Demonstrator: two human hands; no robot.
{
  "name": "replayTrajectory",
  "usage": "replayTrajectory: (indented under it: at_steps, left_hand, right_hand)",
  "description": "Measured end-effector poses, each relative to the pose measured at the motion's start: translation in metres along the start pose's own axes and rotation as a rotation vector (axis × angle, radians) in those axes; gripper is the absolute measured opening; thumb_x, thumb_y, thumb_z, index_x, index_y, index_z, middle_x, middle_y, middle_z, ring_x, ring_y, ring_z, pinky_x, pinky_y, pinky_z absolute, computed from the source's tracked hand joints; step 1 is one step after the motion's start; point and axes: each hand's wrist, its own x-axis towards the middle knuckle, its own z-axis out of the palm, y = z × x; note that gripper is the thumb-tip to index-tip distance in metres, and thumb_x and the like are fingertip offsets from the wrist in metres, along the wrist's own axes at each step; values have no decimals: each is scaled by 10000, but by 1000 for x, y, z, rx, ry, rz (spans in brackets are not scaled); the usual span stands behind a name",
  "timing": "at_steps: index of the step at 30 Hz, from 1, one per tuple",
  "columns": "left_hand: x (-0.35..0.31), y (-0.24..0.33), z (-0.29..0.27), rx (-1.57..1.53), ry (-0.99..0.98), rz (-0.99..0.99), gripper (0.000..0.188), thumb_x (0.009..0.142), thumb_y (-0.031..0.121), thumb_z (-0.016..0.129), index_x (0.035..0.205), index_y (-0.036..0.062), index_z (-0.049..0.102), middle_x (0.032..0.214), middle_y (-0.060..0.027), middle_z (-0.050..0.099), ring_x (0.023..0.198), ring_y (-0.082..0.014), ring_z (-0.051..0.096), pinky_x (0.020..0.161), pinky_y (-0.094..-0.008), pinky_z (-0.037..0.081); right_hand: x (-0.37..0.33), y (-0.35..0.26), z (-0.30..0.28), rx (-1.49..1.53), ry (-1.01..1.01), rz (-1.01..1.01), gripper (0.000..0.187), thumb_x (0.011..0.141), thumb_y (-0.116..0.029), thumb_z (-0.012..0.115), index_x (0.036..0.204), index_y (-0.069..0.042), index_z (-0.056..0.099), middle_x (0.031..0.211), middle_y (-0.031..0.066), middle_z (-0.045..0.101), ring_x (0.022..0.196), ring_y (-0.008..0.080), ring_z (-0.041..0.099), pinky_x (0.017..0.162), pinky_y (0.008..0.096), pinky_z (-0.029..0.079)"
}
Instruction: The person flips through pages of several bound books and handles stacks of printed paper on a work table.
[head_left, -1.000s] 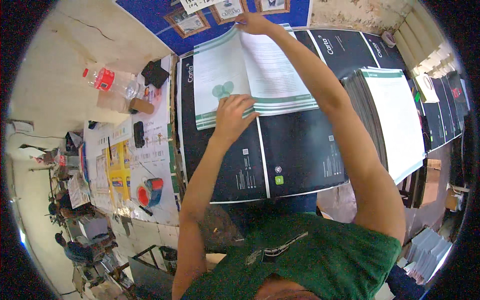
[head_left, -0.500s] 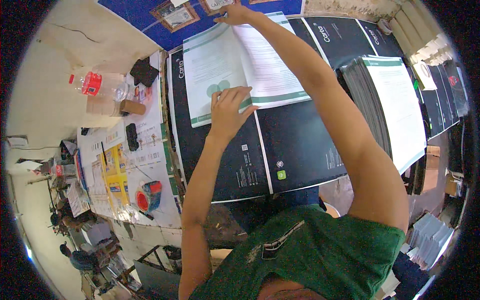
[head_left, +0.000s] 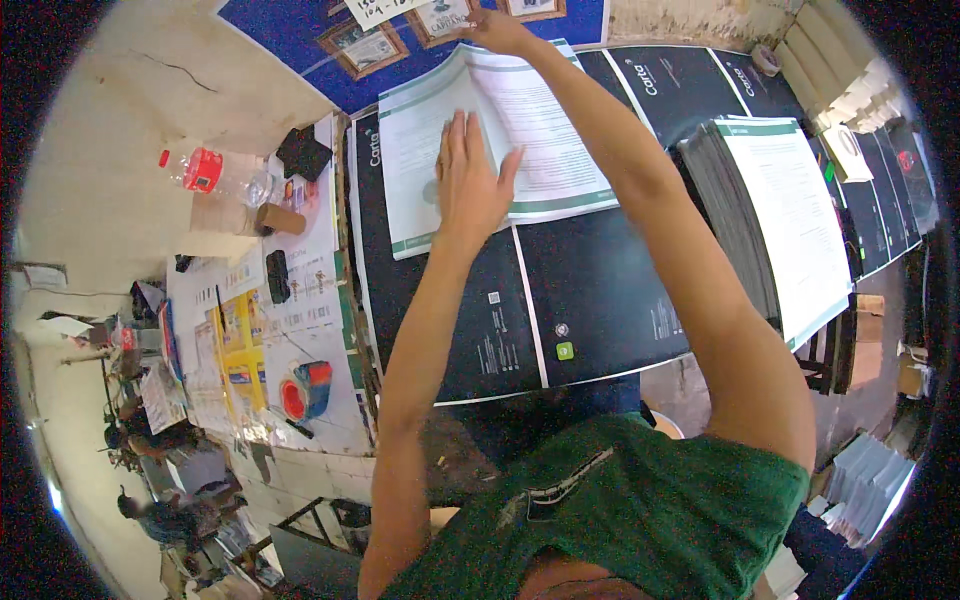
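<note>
1. The open printed sheets (head_left: 555, 140), bordered in green, are spread on the black-covered table (head_left: 605, 295) at twelve o'clock; a raised fold is seen near their middle, and part of the right page is hidden by the right forearm (head_left: 590, 115).
2. The left hand (head_left: 470, 190) is laid over the left page, its grip spread, with fingers extended and thumb held out; the print beneath is covered.
3. The right hand (head_left: 505, 35) is held at the sheets' upper edge, at twelve o'clock; whether paper is pinched in its grip cannot be told.
4. Between two and three o'clock, a thick paper stack (head_left: 790, 225) is placed, its print too small to be read.
5. Framed pictures (head_left: 365, 50) at eleven to twelve o'clock are partly cut off.
</note>
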Motion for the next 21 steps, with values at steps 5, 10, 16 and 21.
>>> replayTrajectory:
  at_steps: [5,10,16,21]
  left_hand:
    - [23,-22,69,214,-22,-135,790,947,480,480,1455,-70,231,1521,-269,240,1401,-410,270,1103,-548,282]
    - [10,-35,84,146,-179,-263,834,934,489,497,1467,-73,188,1513,-282,239,1393,-425,271,1083,-596,276]
    - [16,-39,24,-211,100,-204,701,934,428,562,1402,-50,353,1335,-281,479,1215,-394,500,981,-490,419]
    - [-75,-22,-45,-784,279,-304,391,973,255,563,1282,16,537,984,-144,682,901,-182,649,796,-316,491]
  right_hand:
    - [-65,-39,-58,288,261,19,561,860,-453,677,1174,8,616,1032,187,684,979,265,661,824,357,517]
    - [-230,-153,-169,428,492,138,386,880,-268,686,1152,-2,620,1007,127,688,911,171,649,818,298,501]
    - [-374,-186,-249,-45,413,258,273,848,-170,702,1062,-10,645,1039,115,652,973,214,619,861,345,471]
    - [-429,-118,-310,-624,130,293,416,779,-388,773,813,-26,571,963,159,591,930,345,555,836,432,445]
